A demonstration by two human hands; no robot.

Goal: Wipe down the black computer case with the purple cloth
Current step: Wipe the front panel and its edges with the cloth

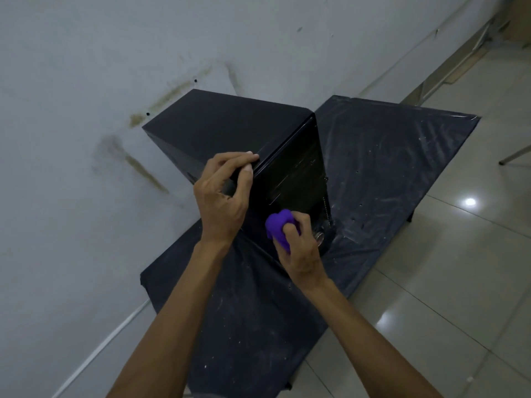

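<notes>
A black computer case stands upright on a dark table against the wall. My left hand grips its near top corner, fingers curled over the top edge. My right hand holds a bunched purple cloth and presses it against the lower part of the case's glossy side panel. A small round foot or knob near the case's bottom shows just right of my right hand.
The table is covered in a dark scuffed sheet with white streaks. A stained white wall rises behind and to the left. A glossy tiled floor lies to the right, with a chair leg at the right edge.
</notes>
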